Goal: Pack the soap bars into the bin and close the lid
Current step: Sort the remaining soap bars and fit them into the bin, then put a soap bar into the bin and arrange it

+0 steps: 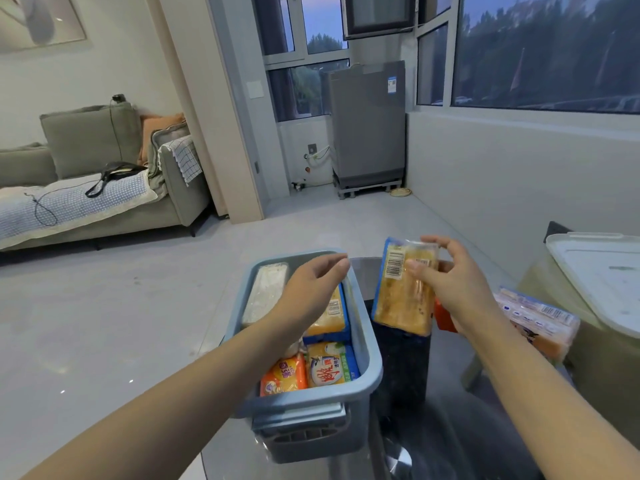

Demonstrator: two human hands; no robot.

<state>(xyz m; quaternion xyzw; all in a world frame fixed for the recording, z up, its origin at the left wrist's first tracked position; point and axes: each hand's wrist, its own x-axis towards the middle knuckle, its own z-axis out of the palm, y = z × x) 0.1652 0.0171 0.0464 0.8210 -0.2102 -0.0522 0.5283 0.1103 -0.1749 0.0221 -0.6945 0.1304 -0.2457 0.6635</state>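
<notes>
The right hand (446, 282) pinches a yellow soap bar in clear crinkly wrap with a blue edge and barcode (403, 289), fingers over its far top end and thumb on the near face. The bar stands tilted, held above the dark glossy bench (450, 427), just right of the light blue plastic bin (367, 362). The left hand (311, 289) hovers over the middle of the bin, fingers relaxed and loosely spread, holding nothing.

Inside the bin lie several wrapped soaps: a pale whitish long pack (265, 296) along the far left wall, a yellow bar with a blue border (330, 317) toward the right wall, and at the near end an orange wrapped bar (284, 375) beside a bar with a white and blue label (330, 367). More wrapped packs (540, 317) wait on the bench to the right, partly behind the right forearm. A white plastic lid (599, 282) rests well to the right on another surface, apart from the bin.

The held bar looks stiff and fairly dense, so it should keep its shape, but the film wrap is probably slick and may slide under a fingertip pinch. Taking it across the short sides or broad faces, with fingers well wrapped around, seems safer than holding one end. It looks sturdy enough to stack on those below.
</notes>
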